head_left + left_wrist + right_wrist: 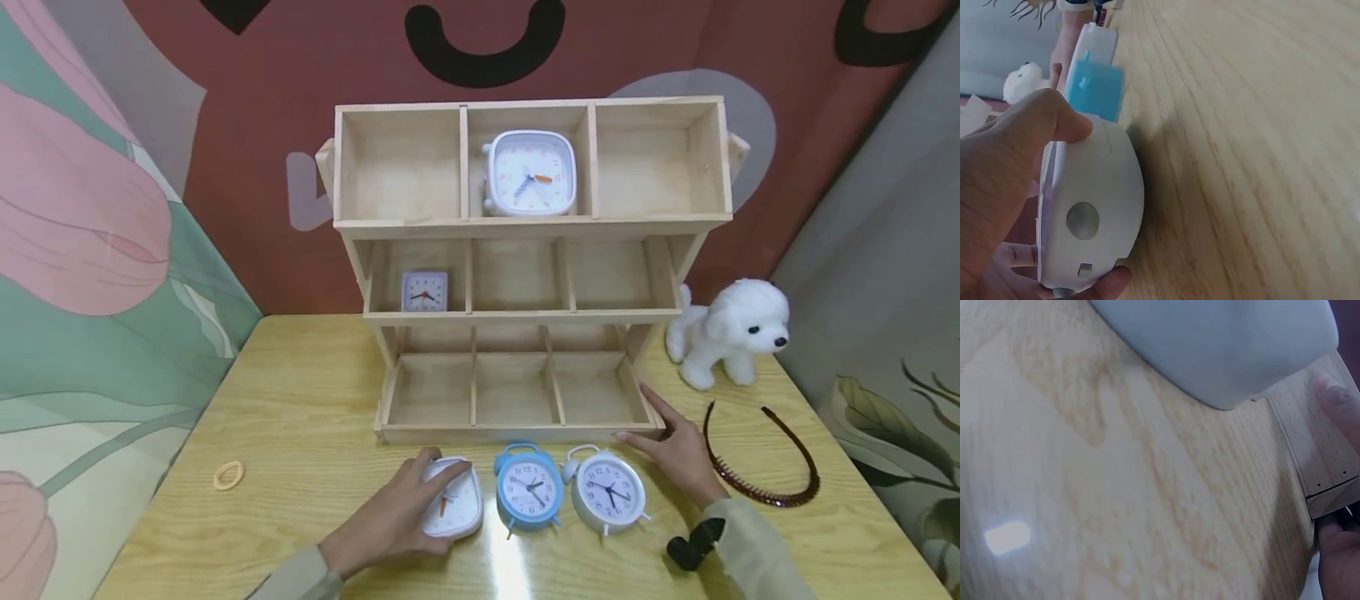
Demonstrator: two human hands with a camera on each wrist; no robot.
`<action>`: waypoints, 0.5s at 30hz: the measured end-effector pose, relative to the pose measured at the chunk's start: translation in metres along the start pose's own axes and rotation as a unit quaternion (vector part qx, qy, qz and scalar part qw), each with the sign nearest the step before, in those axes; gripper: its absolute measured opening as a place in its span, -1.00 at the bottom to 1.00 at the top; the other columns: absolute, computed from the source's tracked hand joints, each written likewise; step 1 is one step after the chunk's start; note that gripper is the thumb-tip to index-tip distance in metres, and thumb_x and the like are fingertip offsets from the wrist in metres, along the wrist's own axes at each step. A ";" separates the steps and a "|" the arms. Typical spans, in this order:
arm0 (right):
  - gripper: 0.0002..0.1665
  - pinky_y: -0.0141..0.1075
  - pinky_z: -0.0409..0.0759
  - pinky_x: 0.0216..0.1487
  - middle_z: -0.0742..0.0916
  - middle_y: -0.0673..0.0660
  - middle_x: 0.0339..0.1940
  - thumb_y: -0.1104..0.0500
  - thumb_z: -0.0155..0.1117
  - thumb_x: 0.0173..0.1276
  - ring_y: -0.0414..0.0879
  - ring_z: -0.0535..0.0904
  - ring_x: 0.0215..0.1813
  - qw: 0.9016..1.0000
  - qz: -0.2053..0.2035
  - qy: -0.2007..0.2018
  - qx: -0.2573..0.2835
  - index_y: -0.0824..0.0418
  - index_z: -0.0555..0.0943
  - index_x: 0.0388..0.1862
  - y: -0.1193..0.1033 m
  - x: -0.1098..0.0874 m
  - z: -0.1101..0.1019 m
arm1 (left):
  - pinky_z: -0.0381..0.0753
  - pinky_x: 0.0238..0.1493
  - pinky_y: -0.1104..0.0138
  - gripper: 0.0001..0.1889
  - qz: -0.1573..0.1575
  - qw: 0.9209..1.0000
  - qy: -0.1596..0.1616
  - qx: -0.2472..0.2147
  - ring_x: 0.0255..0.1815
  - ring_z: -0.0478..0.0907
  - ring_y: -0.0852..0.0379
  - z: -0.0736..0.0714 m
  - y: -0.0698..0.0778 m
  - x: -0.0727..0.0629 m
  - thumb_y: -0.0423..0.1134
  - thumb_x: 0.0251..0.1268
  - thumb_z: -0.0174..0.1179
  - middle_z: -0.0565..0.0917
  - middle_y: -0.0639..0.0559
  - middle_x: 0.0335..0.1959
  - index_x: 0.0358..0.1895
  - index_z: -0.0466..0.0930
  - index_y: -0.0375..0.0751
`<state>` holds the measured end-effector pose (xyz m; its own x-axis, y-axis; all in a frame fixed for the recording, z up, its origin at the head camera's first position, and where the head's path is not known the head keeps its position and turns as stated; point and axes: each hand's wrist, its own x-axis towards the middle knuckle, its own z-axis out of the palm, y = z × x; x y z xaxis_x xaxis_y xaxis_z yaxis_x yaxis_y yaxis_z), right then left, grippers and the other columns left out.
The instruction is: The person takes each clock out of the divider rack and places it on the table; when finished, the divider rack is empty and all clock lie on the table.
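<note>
My left hand point(397, 510) grips a white square alarm clock point(463, 507), thumb and fingers around its edges. In the left wrist view that clock point(1107, 175) is tipped up on its side, a round grey button showing, close to the table. At the lower right corner of a three-tier wooden shelf point(517, 435), my right hand point(681, 454) holds the corner, thumb along the front board and fingers round the side. Between the hands stand a blue twin-bell-style clock point(529, 492) and a white round clock point(609, 493), both facing up.
A white clock point(531, 173) sits in the top middle compartment, a small lilac clock point(424, 292) in the middle tier's left one. To the right are a white plush dog point(723, 333) and a brown headband point(780, 498). A pale ring point(228, 476) lies at left.
</note>
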<state>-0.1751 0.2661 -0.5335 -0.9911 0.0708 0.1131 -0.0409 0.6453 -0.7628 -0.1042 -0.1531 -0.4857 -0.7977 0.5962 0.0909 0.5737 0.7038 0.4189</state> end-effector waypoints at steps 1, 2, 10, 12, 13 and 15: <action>0.06 -0.49 0.32 -0.45 0.50 0.33 0.34 -0.08 0.54 0.03 -0.36 0.35 -0.41 1.000 -0.002 0.000 0.000 -0.04 0.24 0.50 0.000 0.000 0.000 | 0.65 -0.08 0.14 -0.03 0.003 1.000 -0.002 -0.001 0.11 0.43 -0.03 0.000 -0.001 0.001 -0.01 -0.24 0.49 0.34 -0.15 0.21 0.41 0.28 0.09; 0.06 -0.50 0.32 -0.45 0.49 0.32 0.35 -0.08 0.54 0.03 -0.35 0.34 -0.41 1.000 -0.003 0.000 0.001 -0.03 0.24 0.50 0.001 0.000 0.001 | 0.66 -0.09 0.14 -0.04 0.004 1.000 -0.004 -0.001 0.12 0.43 -0.04 0.001 -0.002 0.002 -0.01 -0.24 0.49 0.34 -0.15 0.21 0.41 0.28 0.09; 0.07 -0.56 0.28 -0.38 0.45 0.27 0.39 -0.10 0.54 0.03 -0.35 0.31 -0.35 1.000 -0.003 0.002 -0.005 -0.05 0.24 0.50 0.002 0.000 0.001 | 0.64 -0.19 0.21 -0.09 -0.004 0.999 -0.041 0.005 0.11 0.44 -0.04 -0.003 -0.002 0.010 0.02 -0.20 0.47 0.34 -0.18 0.27 0.39 0.30 0.16; 0.07 -0.52 0.28 -0.43 0.46 0.28 0.38 -0.09 0.53 0.03 -0.34 0.29 -0.42 1.000 0.001 0.000 0.000 -0.05 0.23 0.50 0.002 0.000 0.000 | 0.63 -0.19 0.23 -0.10 -0.009 0.999 -0.052 0.002 0.11 0.44 -0.04 -0.004 -0.001 0.013 0.01 -0.20 0.47 0.33 -0.18 0.28 0.38 0.31 0.18; 0.07 -0.50 0.30 -0.43 0.46 0.28 0.38 -0.10 0.53 0.03 -0.34 0.31 -0.42 1.000 0.004 -0.002 0.001 -0.05 0.23 0.50 0.002 0.000 0.000 | 0.63 -0.19 0.24 -0.10 -0.010 0.998 -0.055 0.003 0.11 0.44 -0.04 -0.004 0.000 0.014 0.01 -0.21 0.47 0.33 -0.18 0.28 0.38 0.31 0.19; 0.08 -0.47 0.30 -0.48 0.46 0.30 0.37 -0.10 0.53 0.03 -0.31 0.30 -0.48 1.000 0.009 -0.007 0.006 -0.06 0.21 0.51 0.002 0.000 -0.001 | 0.64 -0.19 0.25 -0.10 -0.011 0.998 -0.058 0.005 0.12 0.44 -0.04 -0.006 0.000 0.016 0.00 -0.22 0.48 0.34 -0.17 0.27 0.37 0.32 0.19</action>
<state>-0.1748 0.2677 -0.5342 -0.9932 0.0724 0.0908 -0.0242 0.6355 -0.7717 -0.1176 -0.1457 -0.4789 -0.7830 0.6215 -0.0238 0.5590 0.7200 0.4113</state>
